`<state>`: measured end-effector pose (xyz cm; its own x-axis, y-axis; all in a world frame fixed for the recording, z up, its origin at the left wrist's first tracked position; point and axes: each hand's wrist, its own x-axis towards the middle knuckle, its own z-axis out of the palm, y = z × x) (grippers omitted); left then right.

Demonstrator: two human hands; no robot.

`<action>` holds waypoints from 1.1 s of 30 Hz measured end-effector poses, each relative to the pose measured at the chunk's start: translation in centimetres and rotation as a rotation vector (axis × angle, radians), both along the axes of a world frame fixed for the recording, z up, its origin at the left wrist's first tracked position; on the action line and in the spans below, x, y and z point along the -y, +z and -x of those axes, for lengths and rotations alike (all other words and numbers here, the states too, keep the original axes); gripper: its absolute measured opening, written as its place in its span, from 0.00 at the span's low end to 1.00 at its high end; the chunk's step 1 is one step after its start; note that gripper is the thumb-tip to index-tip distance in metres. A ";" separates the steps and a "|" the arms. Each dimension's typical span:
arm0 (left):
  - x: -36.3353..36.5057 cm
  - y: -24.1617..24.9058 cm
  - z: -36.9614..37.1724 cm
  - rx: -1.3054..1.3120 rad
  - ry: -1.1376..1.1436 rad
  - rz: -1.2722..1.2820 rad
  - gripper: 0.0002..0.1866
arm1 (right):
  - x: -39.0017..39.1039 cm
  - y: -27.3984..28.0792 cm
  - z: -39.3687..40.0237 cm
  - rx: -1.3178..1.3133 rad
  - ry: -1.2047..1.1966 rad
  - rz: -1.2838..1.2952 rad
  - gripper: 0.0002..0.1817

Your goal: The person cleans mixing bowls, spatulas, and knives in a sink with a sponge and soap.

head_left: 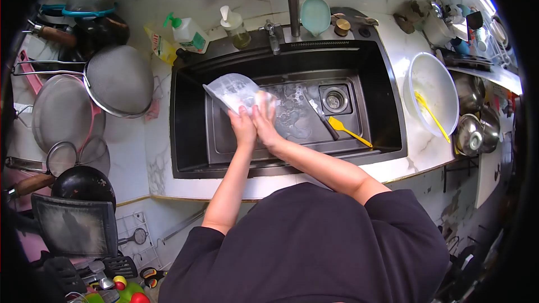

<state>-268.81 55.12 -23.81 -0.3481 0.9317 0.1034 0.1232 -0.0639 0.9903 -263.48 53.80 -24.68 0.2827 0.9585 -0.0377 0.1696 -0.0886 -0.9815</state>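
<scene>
Over the left half of the black sink (193,160), a soapy translucent bowl (227,88) is tilted, with white suds inside. My left hand (243,126) holds its lower edge, fingers wrapped round the rim. My right hand (266,120) is beside it at the bowl's right side, its fingers pressed round something whitish and blurred that I cannot make out. Suds and water lie on the sink floor. A knife (325,122) with a dark handle and a yellow brush (348,130) rest there, right of my hands, below the drain (334,100).
Soap bottles (190,35) and a pump bottle (236,29) stand behind the sink near the tap (273,38). A large white bowl (412,87) with a yellow utensil (433,116) is at the right. Sieves (119,81) and pans (83,185) crowd the left.
</scene>
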 end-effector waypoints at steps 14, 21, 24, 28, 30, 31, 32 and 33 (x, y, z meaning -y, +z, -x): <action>1.5 6.3 0.6 0.196 -0.235 0.098 0.14 | -6.0 0.2 -10.2 -1.151 0.401 0.584 0.23; 1.8 4.9 -0.5 -0.169 -0.290 0.054 0.17 | -5.5 0.3 -9.1 -0.490 0.195 0.170 0.31; 1.6 5.2 -0.2 -0.176 -0.323 0.038 0.15 | -6.1 0.0 -11.2 -1.106 0.370 0.422 0.27; 0.3 3.2 -0.1 -0.017 -0.208 0.149 0.15 | -1.7 0.9 -7.6 -0.484 0.169 0.294 0.29; -0.1 2.3 -0.1 -0.182 -0.265 0.083 0.15 | -0.6 1.3 -5.5 0.638 -0.097 -0.169 0.26; -0.4 2.2 0.0 -0.350 -0.325 0.005 0.15 | -0.7 2.4 -5.8 0.639 -0.097 -0.168 0.26; -0.4 2.5 -0.1 -0.350 -0.326 0.003 0.15 | -1.0 4.3 -6.4 0.659 0.025 -0.269 0.25; -0.2 2.9 0.0 -0.335 -0.422 -0.072 0.15 | -1.4 5.9 -7.1 0.677 0.149 -0.366 0.24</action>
